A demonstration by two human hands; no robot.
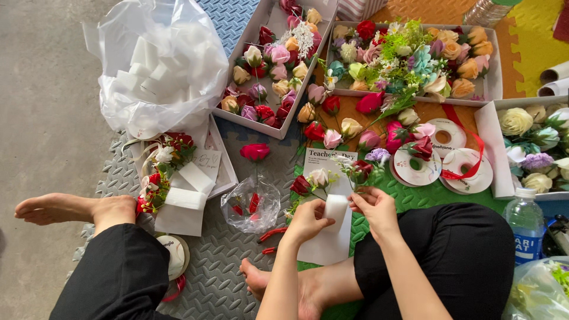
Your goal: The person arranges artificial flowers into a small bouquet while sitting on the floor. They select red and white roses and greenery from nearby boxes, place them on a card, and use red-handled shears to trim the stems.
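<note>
Person, seated beside the white foam block [335,207]: black trousers, bare feet, bare forearms without sleeves; left hand [308,220] and right hand [376,208] ungloved.

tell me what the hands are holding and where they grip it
The left hand holds a small white foam block by its left side. The right hand pinches a flower stem near its lower end, at the block's top right corner.

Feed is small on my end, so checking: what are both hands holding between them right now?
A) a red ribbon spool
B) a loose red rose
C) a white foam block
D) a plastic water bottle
C: the left hand and right hand pinch a white rectangular foam block between them, above a white card on the mat.
</note>
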